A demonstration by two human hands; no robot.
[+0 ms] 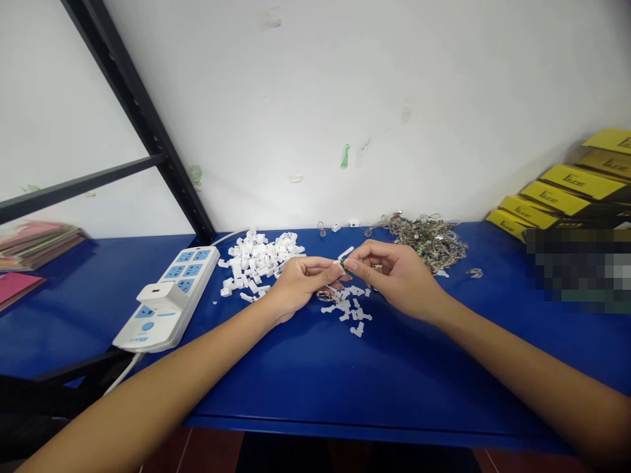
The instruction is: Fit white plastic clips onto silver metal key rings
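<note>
My left hand [296, 286] and my right hand [397, 274] meet above the middle of the blue table, fingertips almost touching. Between left thumb and forefinger is a small white plastic piece [339, 263], mostly covered. The right thumb and forefinger pinch a tiny dark green part [344, 265] against it, which looks like a small circuit board. A white strip [347, 252] sticks up beside the right fingertips. Under the left fingers hangs a loop of thin coppery wire [324, 296]; where it joins is hidden. Flat white cut-out pieces [353, 307] lie scattered on the table below both hands.
Left of my hands is a heap of white plastic pieces [259, 259], beside a power strip [172, 295] with a plugged-in charger [162, 297]. A tangled pile of wired parts [428, 240] lies behind my right hand. Yellow boxes [557, 194] stand at right; a black frame [142, 118] rises at left.
</note>
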